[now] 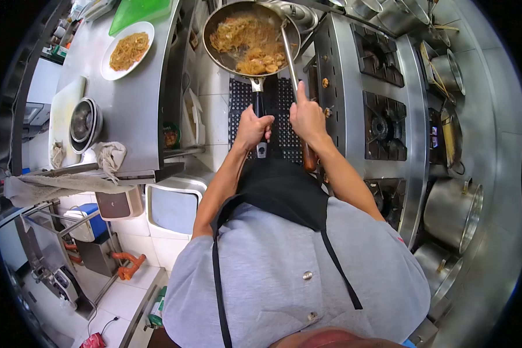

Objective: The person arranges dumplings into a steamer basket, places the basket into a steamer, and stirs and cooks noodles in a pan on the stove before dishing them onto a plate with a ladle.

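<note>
My left hand (254,128) is wrapped round the black handle of a frying pan (207,47), which is held out in front of me above the floor. Fried noodles (235,35) lie in the pan, with a clump of noodles and browned pieces (262,60) at its near side. My right hand (308,120) grips a long metal cooking utensil (290,57) with a wooden handle end, its index finger stretched along the shaft. The utensil's far end reaches into the pan at the right; its exact shape is unclear.
On the steel counter (134,110) at left are a white oval plate (105,65) of noodles, a green cutting board (134,13), stacked metal bowls (97,124) and a cloth (109,155). A gas stove (354,104) stands close on the right, with large pots (451,211) beyond.
</note>
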The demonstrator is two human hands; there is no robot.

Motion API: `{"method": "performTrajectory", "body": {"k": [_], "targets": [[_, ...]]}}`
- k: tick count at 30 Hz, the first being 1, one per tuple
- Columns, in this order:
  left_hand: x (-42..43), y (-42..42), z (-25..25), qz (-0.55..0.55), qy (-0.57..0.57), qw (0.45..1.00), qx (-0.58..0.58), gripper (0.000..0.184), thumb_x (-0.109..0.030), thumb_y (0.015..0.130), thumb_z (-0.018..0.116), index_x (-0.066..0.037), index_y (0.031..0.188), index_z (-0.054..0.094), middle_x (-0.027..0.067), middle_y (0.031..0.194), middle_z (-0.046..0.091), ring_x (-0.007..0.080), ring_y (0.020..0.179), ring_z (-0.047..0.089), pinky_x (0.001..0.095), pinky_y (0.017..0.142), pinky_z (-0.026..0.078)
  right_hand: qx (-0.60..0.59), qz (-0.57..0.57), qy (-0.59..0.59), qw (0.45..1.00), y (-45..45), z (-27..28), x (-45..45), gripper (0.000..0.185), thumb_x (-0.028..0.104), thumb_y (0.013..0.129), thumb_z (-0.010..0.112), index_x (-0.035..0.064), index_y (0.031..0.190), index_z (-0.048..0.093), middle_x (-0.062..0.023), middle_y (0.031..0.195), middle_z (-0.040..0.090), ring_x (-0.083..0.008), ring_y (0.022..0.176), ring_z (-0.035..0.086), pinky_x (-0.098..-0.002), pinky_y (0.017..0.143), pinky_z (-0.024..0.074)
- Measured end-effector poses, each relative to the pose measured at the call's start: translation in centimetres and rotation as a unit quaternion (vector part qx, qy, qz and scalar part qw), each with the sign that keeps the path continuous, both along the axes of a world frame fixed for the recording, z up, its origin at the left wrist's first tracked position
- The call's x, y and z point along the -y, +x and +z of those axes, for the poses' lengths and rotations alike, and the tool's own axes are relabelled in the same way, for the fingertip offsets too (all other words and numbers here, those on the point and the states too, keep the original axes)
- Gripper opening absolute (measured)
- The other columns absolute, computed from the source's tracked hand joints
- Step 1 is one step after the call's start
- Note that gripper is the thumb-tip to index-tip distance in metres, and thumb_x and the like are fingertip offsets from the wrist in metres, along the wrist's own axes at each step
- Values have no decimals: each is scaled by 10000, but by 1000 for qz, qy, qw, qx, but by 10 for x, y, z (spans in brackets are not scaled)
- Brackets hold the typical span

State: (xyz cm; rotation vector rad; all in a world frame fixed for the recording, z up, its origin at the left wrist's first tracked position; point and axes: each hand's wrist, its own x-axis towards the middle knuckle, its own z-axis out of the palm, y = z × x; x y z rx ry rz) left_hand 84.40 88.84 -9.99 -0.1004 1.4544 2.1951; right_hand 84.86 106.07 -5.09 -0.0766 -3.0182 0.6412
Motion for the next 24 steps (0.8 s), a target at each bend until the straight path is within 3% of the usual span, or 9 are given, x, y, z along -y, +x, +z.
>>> {"method": "performTrajectory", "body": {"k": [4,7,8,9,11,12,15,21,24], "targets": [[0,-14,40,16,3,995,-94,183,-9,863,638,-41,956,484,27,608,505,135,430,489,300,406,430,-41,-17,-112,993,-3,48,2,653,131,903,558,-95,1457,297,-303,678,620,-485,641,633,-550,619,501],[4,-20,34,19,28,996,-83,181,-5,864,632,-42,958,481,24,606,494,133,433,480,297,408,427,-107,22,-231,967,-16,21,7,655,113,894,555,-69,1470,301,-324,698,604,-474,608,627,-530,612,498],[4,-23,27,23,34,997,-63,181,-4,864,627,-42,962,480,24,604,488,133,434,475,295,409,425,-44,27,-300,953,-23,16,4,648,104,903,565,-4,1494,325,-220,650,613,-334,480,608,-441,496,501],[8,-28,19,22,33,997,-67,181,-4,864,627,-42,962,480,24,604,488,133,434,475,295,409,425,-48,27,-301,952,-32,17,-2,648,104,903,565,-4,1494,325,-220,650,613,-334,480,608,-441,496,501],[28,-25,-6,27,-19,999,3,220,19,842,613,-42,995,468,25,609,494,128,413,476,303,378,432,235,73,-553,796,-35,17,-14,647,88,919,577,57,1517,333,-63,615,562,-156,416,540,-313,386,458],[35,-18,-11,20,-43,999,-3,224,14,828,613,-52,979,461,22,602,483,130,411,472,307,376,433,279,86,-553,780,-29,22,-9,639,67,934,572,85,1526,332,32,621,499,-62,410,489,-224,345,414],[43,12,-29,24,-68,996,54,222,12,829,617,-59,963,454,22,599,478,132,408,467,315,374,436,403,33,-660,633,-13,1,-1,614,77,947,562,92,1517,336,18,623,505,-72,406,483,-236,349,424],[61,51,-64,49,-3,985,166,222,16,840,599,-74,940,423,20,595,467,124,421,467,311,383,428,489,-27,-625,607,8,-5,4,564,80,944,556,90,1480,380,30,624,498,-61,415,476,-233,351,429],[66,58,-68,58,-4,979,197,224,21,849,587,-85,935,409,15,594,460,123,424,463,313,384,425,488,-21,-596,637,5,0,7,560,73,930,566,103,1466,408,34,626,499,-59,413,471,-237,357,420]]}}
